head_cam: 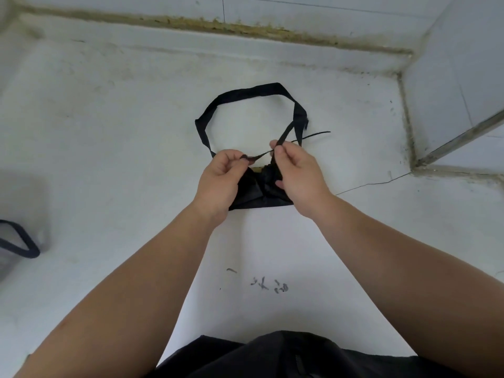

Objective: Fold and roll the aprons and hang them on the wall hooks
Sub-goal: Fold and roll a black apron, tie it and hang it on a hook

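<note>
Progress is well along: the black apron [259, 193] lies as a tight bundle in the middle of the white surface [109, 132], its neck loop [245, 92] spread toward the far edge. The left hand [218, 181] pinches a thin tie [260, 154] and the right hand [297, 175] pinches a second strap [286, 133], both over the bundle, apparently knotting it shut. Hanging is still to do; no wall hook shows here. A dark-rimmed thing [19, 245] sits at the left edge, too cut off to name.

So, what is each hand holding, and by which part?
The left hand and right hand each pinch a thin tie string of the rolled black fabric apron.
</note>
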